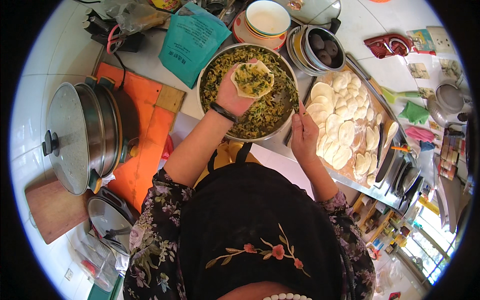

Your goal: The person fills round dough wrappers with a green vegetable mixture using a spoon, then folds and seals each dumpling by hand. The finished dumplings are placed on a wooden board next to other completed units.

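Note:
My left hand holds a round dough wrapper with chopped green and yellow filling spread on it, above a large steel bowl. The bowl contains more of this filling. At the bowl's right rim, my right hand has its fingers closed on a thin utensil, whose end is hard to make out against the filling. To the right, many flat dough wrappers and small dough pieces lie on a floured wooden board.
A teal packet and stacked bowls stand behind the steel bowl. A metal bowl of dark round items is at the back right. At left, a lidded steamer pot stands by an orange surface; knives and pans line the right.

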A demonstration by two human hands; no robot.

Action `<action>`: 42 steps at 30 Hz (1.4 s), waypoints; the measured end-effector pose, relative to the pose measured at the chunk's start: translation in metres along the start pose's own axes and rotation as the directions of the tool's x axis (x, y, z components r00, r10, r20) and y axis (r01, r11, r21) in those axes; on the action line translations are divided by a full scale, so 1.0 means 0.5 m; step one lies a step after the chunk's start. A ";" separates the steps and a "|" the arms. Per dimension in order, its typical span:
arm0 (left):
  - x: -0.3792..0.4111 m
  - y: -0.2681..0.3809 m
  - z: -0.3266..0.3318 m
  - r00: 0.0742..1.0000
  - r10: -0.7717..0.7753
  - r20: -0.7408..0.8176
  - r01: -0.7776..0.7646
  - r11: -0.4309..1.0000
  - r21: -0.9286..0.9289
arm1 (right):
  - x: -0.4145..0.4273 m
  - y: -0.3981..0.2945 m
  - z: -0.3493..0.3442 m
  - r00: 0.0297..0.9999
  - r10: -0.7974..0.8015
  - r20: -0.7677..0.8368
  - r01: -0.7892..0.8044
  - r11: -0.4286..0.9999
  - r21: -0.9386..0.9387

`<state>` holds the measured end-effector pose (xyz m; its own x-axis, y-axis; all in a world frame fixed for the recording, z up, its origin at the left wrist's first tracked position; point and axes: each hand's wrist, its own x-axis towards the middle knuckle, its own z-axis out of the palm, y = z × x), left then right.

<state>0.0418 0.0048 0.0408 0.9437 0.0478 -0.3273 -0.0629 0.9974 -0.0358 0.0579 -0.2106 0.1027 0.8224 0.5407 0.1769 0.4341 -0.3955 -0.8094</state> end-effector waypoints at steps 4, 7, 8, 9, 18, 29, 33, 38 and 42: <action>0.012 0.002 -0.015 1.000 0.012 0.025 -0.010 0.999 -0.048 | -0.035 0.003 0.013 0.965 0.262 0.006 -0.259 0.952 0.165; 0.015 0.000 -0.019 0.999 0.034 0.038 -0.032 0.999 -0.039 | -0.046 0.002 0.021 0.968 0.251 -0.022 -0.244 0.957 0.159; 0.015 -0.002 -0.021 0.999 0.030 0.027 -0.029 0.999 -0.039 | -0.050 0.003 0.022 0.969 0.247 -0.027 -0.242 0.963 0.122; 0.016 -0.004 -0.022 0.999 0.028 0.017 -0.028 0.999 -0.036 | -0.052 0.005 0.024 0.971 0.235 -0.027 -0.232 0.969 0.085; 0.020 -0.034 -0.020 0.997 0.073 0.003 -0.072 0.994 -0.086 | -0.038 -0.023 0.048 0.986 0.146 -0.076 -0.148 0.989 -0.024; 0.027 -0.076 -0.026 0.988 0.154 -0.014 -0.154 0.983 -0.097 | -0.041 -0.031 0.084 0.995 0.101 0.013 -0.100 0.991 -0.089; 0.026 -0.067 -0.042 0.994 0.112 -0.007 -0.112 0.989 -0.096 | -0.036 -0.017 0.073 1.000 0.014 0.014 -0.012 0.991 -0.131; 0.004 -0.033 -0.031 1.000 -0.003 0.013 0.004 1.000 -0.020 | -0.022 0.013 -0.002 0.979 0.177 0.099 -0.179 0.984 0.017; -0.001 -0.007 -0.039 0.992 -0.102 0.079 0.102 0.995 0.011 | 0.016 -0.020 -0.082 0.871 0.302 0.388 -0.363 0.927 0.092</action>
<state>0.0352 0.0002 0.0229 0.9680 -0.0502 -0.2460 0.0368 0.9976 -0.0588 0.0754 -0.2327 0.1350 0.7048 0.6393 -0.3075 0.0708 -0.4947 -0.8662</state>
